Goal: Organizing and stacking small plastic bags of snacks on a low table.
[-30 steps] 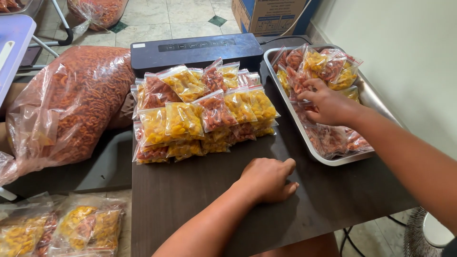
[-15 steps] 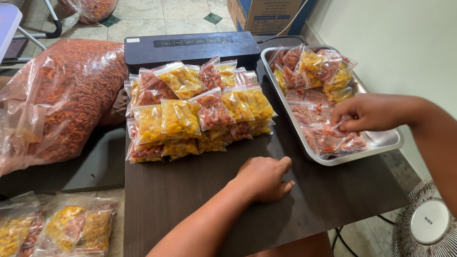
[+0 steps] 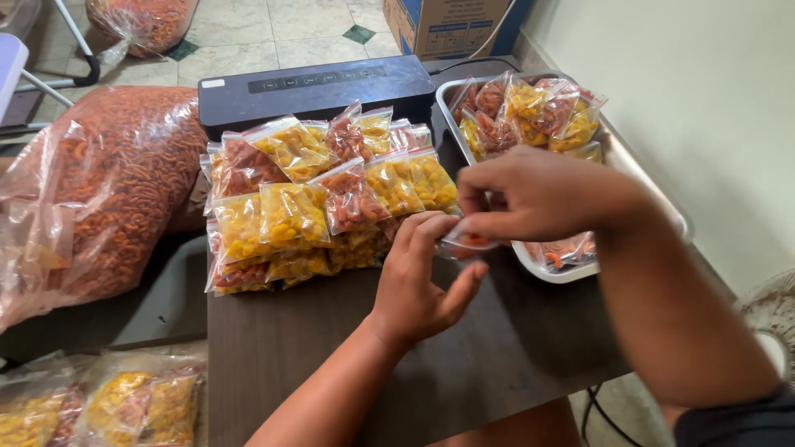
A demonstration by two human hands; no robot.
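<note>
My right hand pinches a small clear packet of orange snacks just over the near left rim of the metal tray. My left hand is raised off the dark table with its fingers meeting the same packet from the left. Just left of both hands lies a stacked pile of sealed yellow and orange snack packets. More packets fill the tray's far end, and another orange packet lies in the tray under my right wrist.
A black sealing machine stands behind the pile. A big clear sack of orange snacks lies at the left, with another sack on the tiled floor. Filled packets lie at the lower left. A cardboard box stands behind; a fan is at right.
My right hand drew back from the tray with a small packet toward the table's middle. My left hand lifted off the table and came up to meet that packet.
</note>
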